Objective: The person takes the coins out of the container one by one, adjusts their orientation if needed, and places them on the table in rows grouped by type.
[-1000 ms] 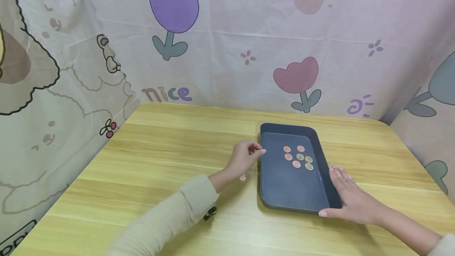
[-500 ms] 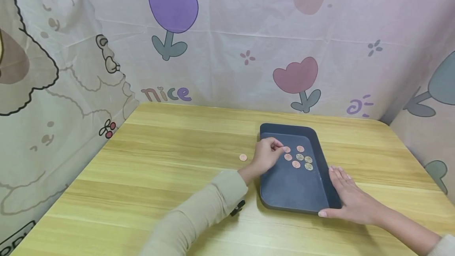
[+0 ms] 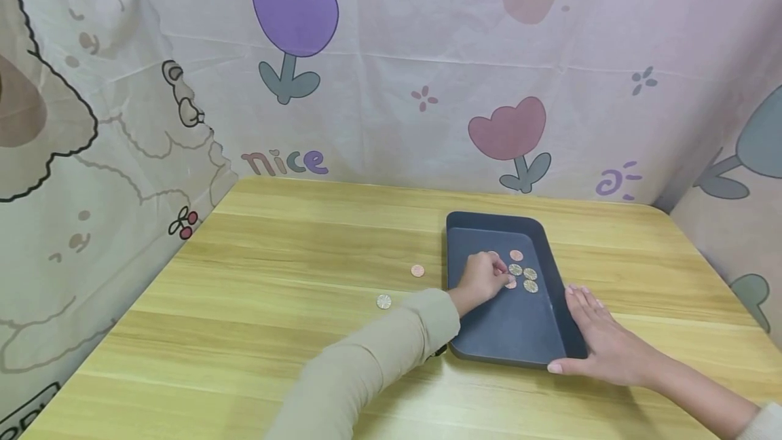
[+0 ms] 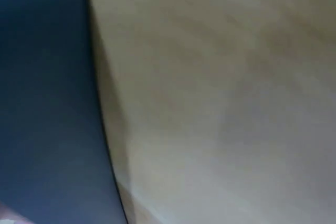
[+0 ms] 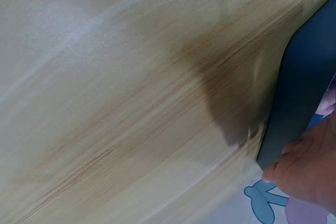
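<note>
In the head view, a dark grey rectangular tray (image 3: 513, 331) stands on the table with several copper and brass coins (image 3: 530, 274) lying flat in it. My left hand (image 3: 482, 277) reaches over the tray's left wall, thumb and fingertips brought together in a pinch on a copper coin (image 3: 511, 284), which is largely covered. That hand hides part of the coin group. My right hand (image 3: 607, 341) rests along the tray's right wall, fingers straight and thumb at the near right corner. The right wrist view shows the right hand (image 5: 310, 161) against the tray's dark wall (image 5: 296, 87).
Left of the tray, a copper coin (image 3: 417, 271) and a silvery coin (image 3: 383, 301) lie on the wood-grain table (image 3: 293, 250). My left sleeve (image 3: 373, 358) crosses the table in front of them. A printed cloth (image 3: 391, 53) hangs behind the table.
My left hand has moved right from the tray's left rim to the coins inside. The sleeve has shifted with it, uncovering two coins on the table. The right hand has stayed put.
</note>
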`<action>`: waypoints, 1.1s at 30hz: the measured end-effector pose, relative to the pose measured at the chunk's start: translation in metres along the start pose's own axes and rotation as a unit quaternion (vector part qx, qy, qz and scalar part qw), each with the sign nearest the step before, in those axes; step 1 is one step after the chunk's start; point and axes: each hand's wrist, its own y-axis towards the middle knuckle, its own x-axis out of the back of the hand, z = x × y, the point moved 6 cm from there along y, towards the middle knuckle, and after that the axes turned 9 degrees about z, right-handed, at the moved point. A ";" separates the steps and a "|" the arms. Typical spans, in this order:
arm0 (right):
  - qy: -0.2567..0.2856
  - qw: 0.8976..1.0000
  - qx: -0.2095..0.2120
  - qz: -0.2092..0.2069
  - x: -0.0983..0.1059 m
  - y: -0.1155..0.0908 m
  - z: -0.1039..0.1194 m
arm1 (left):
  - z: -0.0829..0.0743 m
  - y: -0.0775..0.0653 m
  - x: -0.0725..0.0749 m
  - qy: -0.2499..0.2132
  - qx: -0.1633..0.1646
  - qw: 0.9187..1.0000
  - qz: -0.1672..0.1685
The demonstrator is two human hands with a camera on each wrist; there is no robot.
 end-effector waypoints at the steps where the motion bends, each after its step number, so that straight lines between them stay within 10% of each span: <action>1: 0.000 1.000 0.000 0.000 0.000 0.000 0.000 | 0.000 0.001 -0.003 0.006 0.007 1.000 0.004; 9: -0.004 1.000 0.005 -0.004 0.000 0.000 -0.001 | -0.003 0.005 -0.010 0.080 0.038 0.996 0.015; 33: -0.006 1.000 0.003 -0.007 -0.001 0.000 -0.001 | -0.001 0.005 -0.005 0.111 0.091 0.990 -0.005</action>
